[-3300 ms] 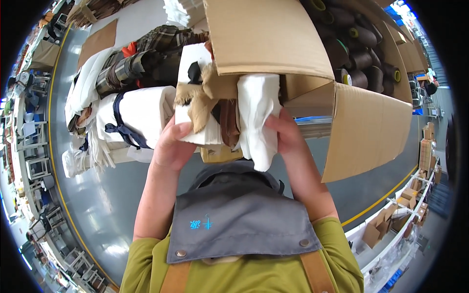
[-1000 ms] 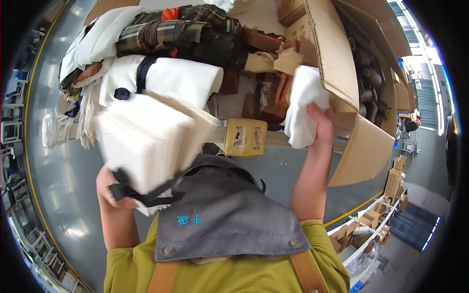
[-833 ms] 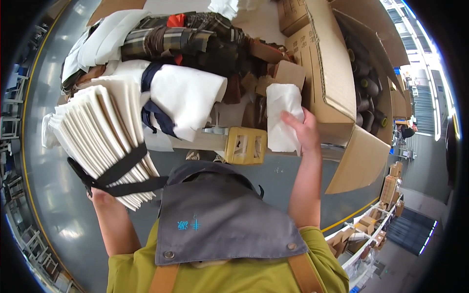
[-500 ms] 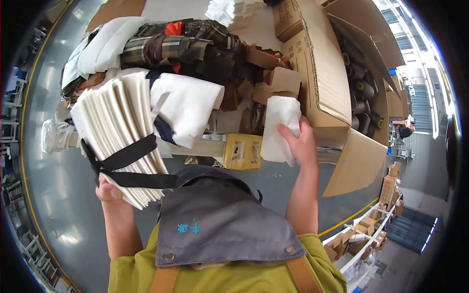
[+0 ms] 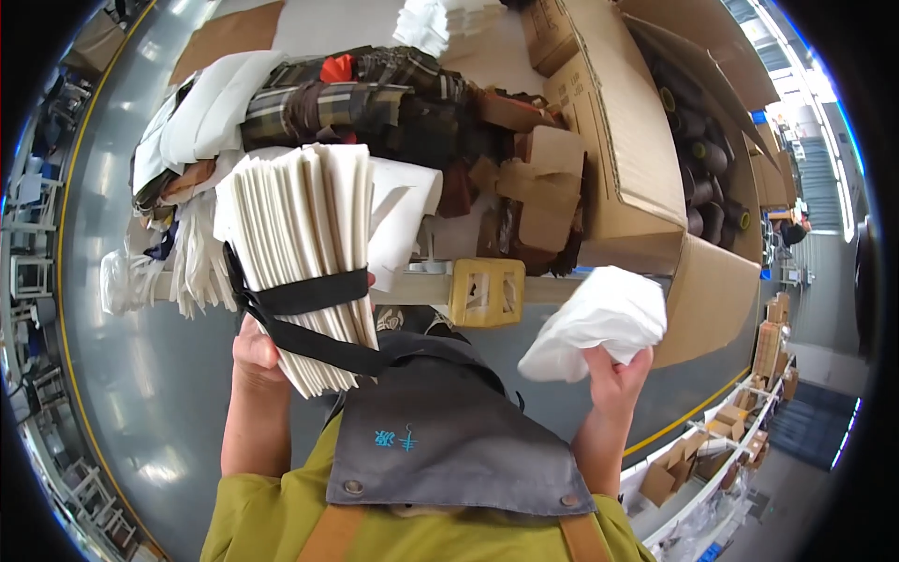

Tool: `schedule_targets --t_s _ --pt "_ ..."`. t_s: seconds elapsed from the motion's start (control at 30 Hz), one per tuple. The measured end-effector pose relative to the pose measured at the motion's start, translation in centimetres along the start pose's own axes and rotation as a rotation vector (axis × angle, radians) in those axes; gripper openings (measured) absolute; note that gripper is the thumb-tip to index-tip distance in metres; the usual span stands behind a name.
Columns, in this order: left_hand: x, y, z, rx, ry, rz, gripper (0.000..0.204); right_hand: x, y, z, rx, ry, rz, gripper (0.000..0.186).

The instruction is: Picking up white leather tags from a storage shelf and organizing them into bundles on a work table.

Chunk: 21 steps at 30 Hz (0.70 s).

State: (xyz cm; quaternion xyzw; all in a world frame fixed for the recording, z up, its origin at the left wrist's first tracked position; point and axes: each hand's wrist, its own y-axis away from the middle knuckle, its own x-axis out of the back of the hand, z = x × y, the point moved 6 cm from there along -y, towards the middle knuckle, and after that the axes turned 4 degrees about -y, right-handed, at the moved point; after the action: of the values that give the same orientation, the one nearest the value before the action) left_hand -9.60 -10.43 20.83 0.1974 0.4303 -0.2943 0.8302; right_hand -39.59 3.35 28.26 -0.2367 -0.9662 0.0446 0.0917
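Observation:
My left hand (image 5: 256,351) grips the lower part of a thick bundle of folded white fabric pieces (image 5: 304,220). A black strap (image 5: 314,293) is wrapped round that bundle, and one end runs to my apron. Its folded edges fan out at the top. Out to the right, my right hand (image 5: 616,375) pinches a loose white cloth piece (image 5: 609,314), bunched where the fingers and thumb meet and slightly blurred at its left end. Behind the bundle, a white sheet (image 5: 405,206) lies partly hidden on the table.
Plaid fabric (image 5: 328,110) and white rolls (image 5: 201,108) are heaped on the table. At the right stands a large cardboard box (image 5: 623,131) holding dark thread cones (image 5: 707,159), its flap hanging outward. A yellow plastic container (image 5: 487,292) sits at the table's near edge.
My right hand has moved right and nearer to me with the white cloth, which has swung and crumpled. The strapped bundle has shifted right and turned more upright.

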Motion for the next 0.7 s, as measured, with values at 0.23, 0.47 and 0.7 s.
schedule_targets --t_s 0.23,0.47,0.7 --pt "1.1 2.5 -4.2 0.117 -0.189 -0.079 0.108 -2.5 4.3 2.4 -0.33 -0.187 -0.233 0.035" --pt "-2.3 4.0 -10.6 0.284 -0.205 -0.101 0.111 -0.1 6.5 4.2 -0.376 -0.242 -0.113 0.035" --pt "-6.5 5.5 -19.1 0.366 -0.071 -0.062 0.113 6.2 12.2 7.4 -0.439 -0.354 0.071 0.038"
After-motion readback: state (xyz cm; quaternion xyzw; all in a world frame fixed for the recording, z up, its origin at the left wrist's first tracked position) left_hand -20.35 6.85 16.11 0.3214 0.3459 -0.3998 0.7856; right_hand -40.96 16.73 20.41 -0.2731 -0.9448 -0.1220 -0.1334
